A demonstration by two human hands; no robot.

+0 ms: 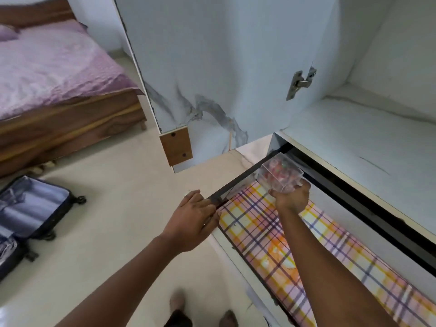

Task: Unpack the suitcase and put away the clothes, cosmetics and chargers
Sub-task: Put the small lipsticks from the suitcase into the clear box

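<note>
While left hand (192, 221) grips drawer (238, 250), right hand (292, 197) holds clear box (279, 174), contents blurred

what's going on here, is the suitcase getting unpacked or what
A person stands at an open wardrobe with its drawer pulled out. Their left hand grips the drawer's front corner, and their right hand holds a clear plastic box of small reddish items above the drawer, which is lined with plaid paper. The box is not set down yet. The suitcase lies open on the floor to the left, near a bed with a purple cover.
</note>
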